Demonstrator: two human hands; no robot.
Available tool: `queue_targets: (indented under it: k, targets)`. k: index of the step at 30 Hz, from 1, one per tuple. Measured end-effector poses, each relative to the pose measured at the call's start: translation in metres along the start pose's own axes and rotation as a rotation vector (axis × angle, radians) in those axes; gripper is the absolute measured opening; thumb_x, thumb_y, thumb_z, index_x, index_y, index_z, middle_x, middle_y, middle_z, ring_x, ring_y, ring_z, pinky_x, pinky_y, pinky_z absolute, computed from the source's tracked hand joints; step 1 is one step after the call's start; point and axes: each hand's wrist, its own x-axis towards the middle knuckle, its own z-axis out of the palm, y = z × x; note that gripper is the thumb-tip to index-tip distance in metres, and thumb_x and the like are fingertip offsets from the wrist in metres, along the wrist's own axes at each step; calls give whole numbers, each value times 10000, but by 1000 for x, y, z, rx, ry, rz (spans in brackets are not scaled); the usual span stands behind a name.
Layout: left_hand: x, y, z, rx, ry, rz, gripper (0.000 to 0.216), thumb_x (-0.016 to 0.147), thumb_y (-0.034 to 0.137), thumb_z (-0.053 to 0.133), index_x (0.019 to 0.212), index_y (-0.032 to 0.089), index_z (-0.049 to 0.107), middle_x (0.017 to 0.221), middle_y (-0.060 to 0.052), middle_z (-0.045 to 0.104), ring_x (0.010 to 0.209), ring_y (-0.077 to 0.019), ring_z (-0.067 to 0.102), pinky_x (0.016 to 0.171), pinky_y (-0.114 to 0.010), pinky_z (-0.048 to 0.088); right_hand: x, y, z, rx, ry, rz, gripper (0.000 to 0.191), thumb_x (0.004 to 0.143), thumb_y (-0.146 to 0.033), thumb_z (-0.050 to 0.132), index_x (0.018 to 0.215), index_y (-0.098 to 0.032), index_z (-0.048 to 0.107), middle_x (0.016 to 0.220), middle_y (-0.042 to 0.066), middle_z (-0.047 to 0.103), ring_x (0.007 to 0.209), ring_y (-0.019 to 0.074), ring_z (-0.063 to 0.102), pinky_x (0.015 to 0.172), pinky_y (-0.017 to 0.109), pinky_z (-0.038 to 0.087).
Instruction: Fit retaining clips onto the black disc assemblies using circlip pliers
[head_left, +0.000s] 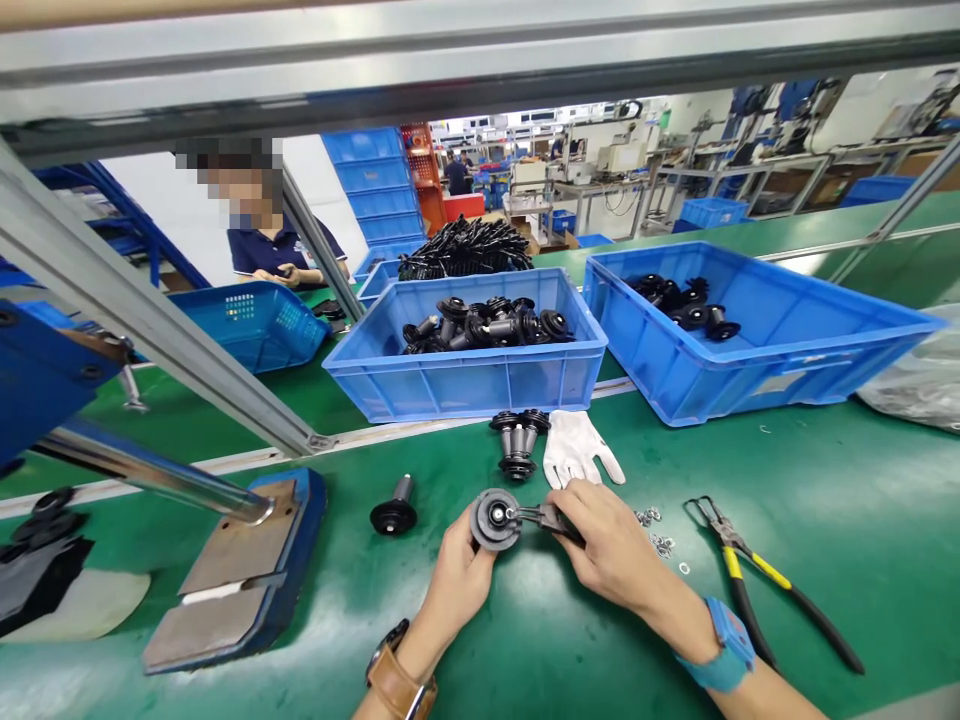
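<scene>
A round part (495, 520) is held over the green table (570, 660), between the two hands. Its wide grey face is turned up. A black ring is seen in the middle of it, with a small pale dot at the center. Its edge is gripped by the left hand (459, 570), with the fingers curled closed around it. The dark handles of some small pliers (551, 517) are wrapped tight in the right hand (600, 540), and the thin tips are pointed left, at the middle of the round part. Whether a tiny ring is held by the tips cannot be told.

To the right, little shiny rings (661, 545) are scattered, and big pliers (739, 560) with yellow and black handles are laid near them. To the left, one black part (395, 510) is stood alone, near the flat base (240, 570) of a blue machine. Farther off, more parts (517, 445) are bunched together beside a white glove (581, 450). Behind them, many parts are piled in the middle blue box (465, 390), and fewer in the right blue box (780, 385). Past these, a person (285, 250) is partly hidden by a slanted metal post (150, 310).
</scene>
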Motion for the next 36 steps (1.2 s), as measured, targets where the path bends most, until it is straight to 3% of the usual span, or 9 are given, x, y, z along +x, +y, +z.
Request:
queue_targets:
  k: [4, 11, 36]
  targets:
    - [-3, -15, -2, 65, -10, 65, 366, 896, 269, 591, 1228, 150, 688, 1263, -144, 725, 1204, -292, 651, 1103, -453, 458, -1, -3, 0, -88, -2, -18, 174, 881, -107, 527, 1016, -201, 584, 888, 35, 555, 784, 197, 459, 696, 322, 330]
    - [-8, -29, -5, 110, -43, 97, 414, 917, 262, 565, 1308, 161, 653, 1350, -150, 681, 1294, -301, 603, 1177, -496, 396, -3, -8, -1, -221, 21, -34, 184, 827, -74, 520, 936, -205, 591, 844, 29, 528, 747, 195, 412, 682, 328, 298]
    - [-11, -31, -10, 154, -117, 175, 402, 950, 202, 490, 1323, 158, 631, 1341, -139, 687, 1263, -286, 629, 1137, -485, 457, -9, -12, 0, -266, 28, -28, 219, 791, -37, 475, 883, -206, 581, 796, 29, 512, 727, 199, 403, 678, 339, 276]
